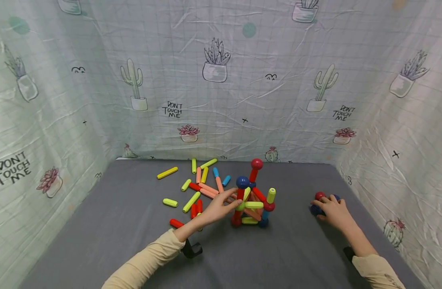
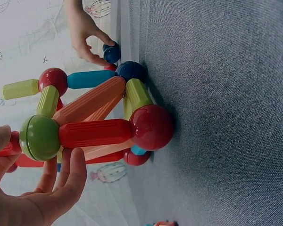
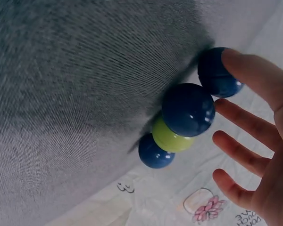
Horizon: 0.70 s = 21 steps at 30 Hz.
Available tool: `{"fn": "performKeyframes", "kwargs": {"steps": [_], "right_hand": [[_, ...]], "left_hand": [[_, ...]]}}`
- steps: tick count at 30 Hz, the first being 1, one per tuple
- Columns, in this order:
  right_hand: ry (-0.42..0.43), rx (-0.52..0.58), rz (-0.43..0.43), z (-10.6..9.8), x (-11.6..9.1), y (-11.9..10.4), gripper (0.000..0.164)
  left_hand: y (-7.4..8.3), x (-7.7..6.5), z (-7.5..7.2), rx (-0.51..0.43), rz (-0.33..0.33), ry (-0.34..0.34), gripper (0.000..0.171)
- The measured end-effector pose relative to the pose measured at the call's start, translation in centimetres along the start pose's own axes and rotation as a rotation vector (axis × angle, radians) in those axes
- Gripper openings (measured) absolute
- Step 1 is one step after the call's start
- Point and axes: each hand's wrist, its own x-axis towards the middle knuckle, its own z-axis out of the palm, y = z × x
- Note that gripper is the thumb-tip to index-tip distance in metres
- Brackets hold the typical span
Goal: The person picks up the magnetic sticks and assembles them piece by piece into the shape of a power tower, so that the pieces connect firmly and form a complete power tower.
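A frame of colored magnetic sticks and balls [image 1: 254, 205] stands on the table, right of center. My left hand [image 1: 218, 208] grips its near left corner, thumb and fingers around the red stick by the green ball [image 2: 39, 137]. Below that ball, a red stick [image 2: 95, 133] runs down to a red ball [image 2: 152, 127]. Off to the right, my right hand [image 1: 335, 212] pinches a dark blue ball [image 3: 220, 72] with thumb and index finger; the other fingers are spread. Against it lie another dark blue ball [image 3: 188, 109], a light green ball [image 3: 172, 137] and a third blue one.
Loose sticks lie left of the frame, among them a yellow stick [image 1: 167, 173], a blue stick [image 1: 226, 180] and a red stick [image 1: 176, 223]. A red ball [image 1: 320, 195] sits by the right hand. Printed cloth [image 1: 221, 100] walls the grey table [image 1: 108, 224] at back and sides.
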Motion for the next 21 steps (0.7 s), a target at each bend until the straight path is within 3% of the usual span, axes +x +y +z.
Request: {"fn": "performKeyframes", "kwargs": {"steps": [4, 10, 14, 17, 21], "right_hand": [[0.018, 0.004, -0.02, 0.6, 0.2, 0.2, 0.041], [0.085, 0.076, -0.014, -0.6, 1.6, -0.6, 0.037], [0.143, 0.26, -0.03, -2.9, 3.3, -2.2, 0.032], [0.201, 0.419, -0.054, -5.1, 4.3, -3.9, 0.032], [0.295, 0.549, -0.123, -7.9, 5.2, -6.5, 0.037]], "left_hand": [[-0.2, 0.0, 0.2, -0.01, -0.021, -0.013, 0.046], [-2.9, 0.6, 1.0, -0.023, -0.012, 0.01, 0.047], [-3.9, 0.7, 1.3, -0.001, -0.015, 0.028, 0.048], [-4.1, 0.6, 1.4, 0.01, -0.012, 0.033, 0.049], [-4.0, 0.5, 1.5, 0.008, 0.005, 0.038, 0.049]]}}
